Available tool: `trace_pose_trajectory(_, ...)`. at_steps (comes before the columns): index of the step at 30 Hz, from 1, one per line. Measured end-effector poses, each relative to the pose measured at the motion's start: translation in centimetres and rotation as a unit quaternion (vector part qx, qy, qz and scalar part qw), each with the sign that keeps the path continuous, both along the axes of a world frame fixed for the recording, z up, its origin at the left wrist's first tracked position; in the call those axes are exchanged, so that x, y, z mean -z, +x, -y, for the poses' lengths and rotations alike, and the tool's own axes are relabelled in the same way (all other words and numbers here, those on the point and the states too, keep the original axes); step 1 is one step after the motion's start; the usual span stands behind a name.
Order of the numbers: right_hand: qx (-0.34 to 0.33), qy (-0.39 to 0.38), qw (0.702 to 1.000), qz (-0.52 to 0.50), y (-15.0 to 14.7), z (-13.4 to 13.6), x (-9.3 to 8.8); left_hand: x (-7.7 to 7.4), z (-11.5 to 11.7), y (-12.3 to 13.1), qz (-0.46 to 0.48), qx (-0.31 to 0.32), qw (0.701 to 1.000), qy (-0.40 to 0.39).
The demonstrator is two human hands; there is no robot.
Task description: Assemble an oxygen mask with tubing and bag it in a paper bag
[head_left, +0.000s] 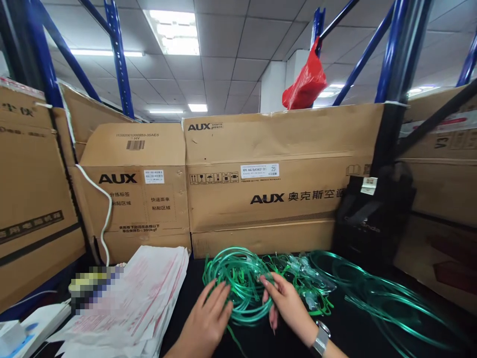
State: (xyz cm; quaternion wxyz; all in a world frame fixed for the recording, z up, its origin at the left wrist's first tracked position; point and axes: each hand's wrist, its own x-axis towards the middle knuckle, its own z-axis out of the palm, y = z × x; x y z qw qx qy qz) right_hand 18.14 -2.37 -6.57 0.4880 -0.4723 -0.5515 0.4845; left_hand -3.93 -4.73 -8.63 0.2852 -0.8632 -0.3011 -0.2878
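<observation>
A coil of clear green plastic tubing [248,314] rests on the black tabletop, with thin green cords among its loops. My left hand [208,315] lies over the coil's lower left side, fingers bent around the loops; its grip is partly hidden. At the coil's right side, my right hand [285,303] pinches with thumb and index finger at the tubing, near a small clear piece I cannot make out well. The other right fingers hang loosely below. Just beyond that hand is a pile of clear plastic parts with green cords [303,271].
More loose green tubing [387,293] spreads to the right. White papers with red print [130,293] lie at the left, near a white box [40,323]. Cardboard boxes [268,214] wall the back. A black bag [367,223] stands back right, and a red plastic bag [305,84] hangs above.
</observation>
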Motion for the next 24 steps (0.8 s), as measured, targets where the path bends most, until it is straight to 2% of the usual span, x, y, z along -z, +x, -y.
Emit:
trace_pose_trajectory(2, 0.007, 0.017, 1.000, -0.003, 0.1, -0.8, -0.4, -0.1, -0.4, -1.2, 0.066, -0.050, 0.996, -0.030)
trace_pose_trajectory(4, 0.027, 0.034, 0.999, -0.004, 0.5, -1.4, -0.2, 0.8, -0.9, -1.9, 0.137, -0.084, 0.983, -0.082)
trace_pose_trajectory(7, 0.058, 0.047, 0.997, -0.001, 1.4, -1.5, 0.5, 2.8, -1.1, -2.3, 0.240, -0.099, 0.951, -0.171)
trace_pose_trajectory(9, 0.074, 0.051, 0.996, 0.002, 1.9, -1.3, 0.8, 3.4, -0.9, -2.1, 0.302, -0.096, 0.921, -0.227)
trace_pose_trajectory(12, 0.092, 0.054, 0.994, 0.001, 2.3, -1.0, 0.6, 3.0, -0.2, -1.6, 0.362, -0.078, 0.876, -0.309)
trace_pose_trajectory(14, 0.098, 0.049, 0.994, -0.003, 2.2, -0.9, 0.3, 2.2, 0.4, -1.2, 0.378, -0.057, 0.857, -0.345)
trace_pose_trajectory(20, 0.083, 0.010, 0.996, 0.002, 0.9, 0.0, 0.5, 1.0, 1.8, -0.6, 0.350, 0.002, 0.854, -0.384)
trace_pose_trajectory(24, 0.064, 0.000, 0.998, -0.003, 0.3, 0.4, 0.8, 0.9, 2.0, -0.2, 0.309, 0.034, 0.878, -0.365)
